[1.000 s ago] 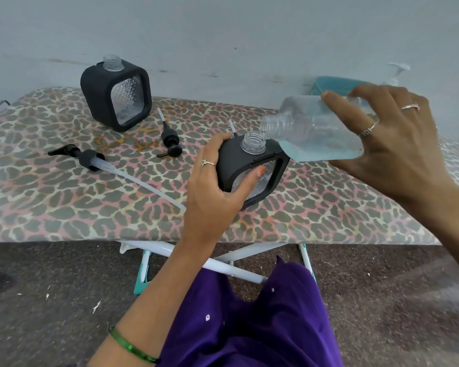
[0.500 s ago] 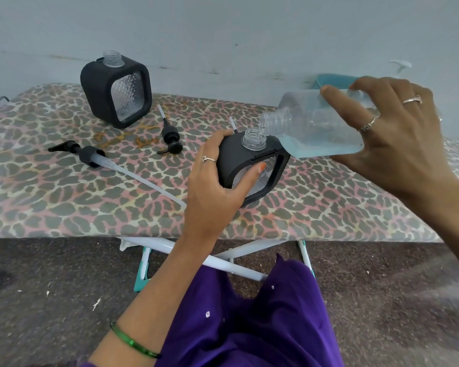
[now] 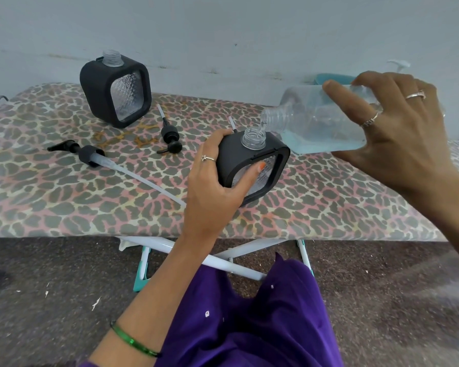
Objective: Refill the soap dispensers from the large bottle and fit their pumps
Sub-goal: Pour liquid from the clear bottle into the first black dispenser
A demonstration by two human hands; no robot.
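Left hand (image 3: 212, 192) wrapped around near black square soap dispenser with clear textured window (image 3: 252, 165), thumb across the window, fingers behind; dispenser tilted, base on leopard-print tabletop (image 3: 64, 197). Right hand (image 3: 398, 133) clasped around large clear plastic bottle of pale blue soap (image 3: 316, 123), fingers spread over its side.

Key relation: bottle long axis near horizontal, threaded mouth pointing left toward the left grip, lip directly above and just beside the dispenser's open clear neck (image 3: 253, 139). Thin stream apparently entering the neck; flow hard to make out. Further tipping judged necessary, soap pooled low toward the bottle base.

Second black square dispenser (image 3: 115, 91), uncapped, upright, well apart beyond the left grip. Long-tube black pump (image 3: 90, 156) and short black pump (image 3: 171, 136) lying flat left of that grip, unfitted.

Fill level in held dispenser hidden by thumb and casing. Third pump tube largely concealed behind the left fingers.
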